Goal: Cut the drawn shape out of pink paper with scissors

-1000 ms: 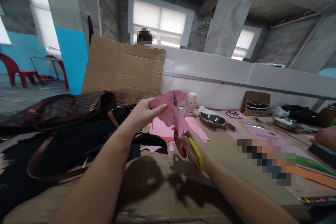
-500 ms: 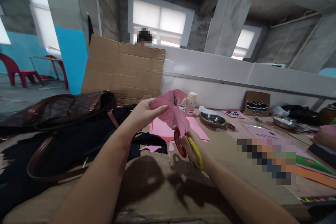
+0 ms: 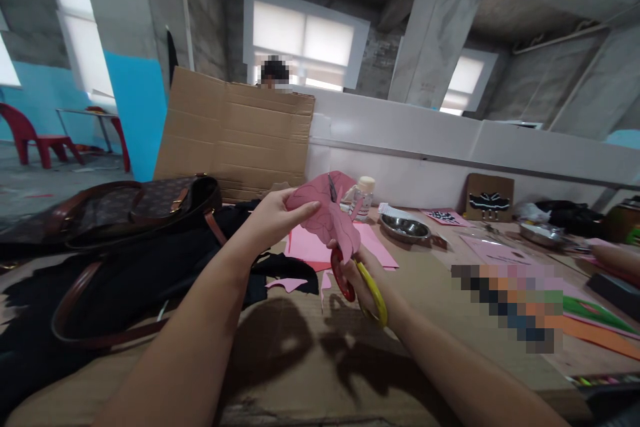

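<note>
My left hand [image 3: 273,215] pinches a pink paper cutout [image 3: 327,212] and holds it up above the table. Pencil lines are drawn on the cutout. My right hand [image 3: 361,272] grips scissors with a red and a yellow handle [image 3: 359,282]. Their blades run up through the pink paper, and the tip shows near its top edge. Flat pink sheets [image 3: 313,245] lie on the table [image 3: 300,340] just behind my hands, with a small pink scrap [image 3: 286,283] in front of them.
A brown patterned handbag [image 3: 135,203] rests on black cloth [image 3: 100,280] at the left. A cardboard sheet [image 3: 235,130] stands at the back with a person behind it. A small bottle [image 3: 363,195], metal bowls [image 3: 406,227], and coloured papers lie to the right. Another person's arm [image 3: 613,255] reaches in at the far right.
The pink cutout has shifted very slightly in my left hand and the scissors have crept a little along it. The arm at the far right has moved further in.
</note>
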Action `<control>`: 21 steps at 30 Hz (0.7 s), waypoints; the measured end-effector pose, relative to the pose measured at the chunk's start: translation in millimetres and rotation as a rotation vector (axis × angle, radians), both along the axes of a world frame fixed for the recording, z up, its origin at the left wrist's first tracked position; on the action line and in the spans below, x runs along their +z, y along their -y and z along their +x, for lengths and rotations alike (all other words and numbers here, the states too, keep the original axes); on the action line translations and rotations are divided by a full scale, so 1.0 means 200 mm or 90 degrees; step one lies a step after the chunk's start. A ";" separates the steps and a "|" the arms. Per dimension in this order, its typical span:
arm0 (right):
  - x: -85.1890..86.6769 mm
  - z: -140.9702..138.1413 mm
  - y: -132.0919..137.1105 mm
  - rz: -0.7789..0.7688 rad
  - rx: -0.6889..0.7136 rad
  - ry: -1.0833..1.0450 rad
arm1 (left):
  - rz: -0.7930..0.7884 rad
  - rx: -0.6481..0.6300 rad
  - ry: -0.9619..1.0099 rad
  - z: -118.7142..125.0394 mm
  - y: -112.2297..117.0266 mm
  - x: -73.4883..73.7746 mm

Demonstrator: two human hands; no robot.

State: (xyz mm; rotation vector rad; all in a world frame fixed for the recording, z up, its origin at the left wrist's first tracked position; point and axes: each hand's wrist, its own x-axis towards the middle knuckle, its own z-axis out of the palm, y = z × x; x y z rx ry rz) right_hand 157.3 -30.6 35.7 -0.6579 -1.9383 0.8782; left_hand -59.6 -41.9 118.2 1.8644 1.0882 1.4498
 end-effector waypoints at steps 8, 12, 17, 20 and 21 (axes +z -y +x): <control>-0.03 0.00 -0.01 -0.039 0.029 -0.015 | 0.000 0.007 -0.016 0.00 0.01 0.00; -0.03 0.00 -0.01 -0.039 0.022 -0.011 | 0.009 0.010 -0.017 -0.01 0.00 0.00; -0.01 -0.01 0.00 -0.032 0.017 -0.013 | 0.011 0.002 -0.004 -0.01 0.00 -0.01; 0.00 -0.01 0.00 -0.013 0.010 -0.027 | 0.005 0.000 -0.009 -0.01 0.00 -0.01; -0.01 -0.01 -0.01 -0.011 0.010 -0.029 | 0.004 -0.001 -0.012 -0.01 0.00 -0.01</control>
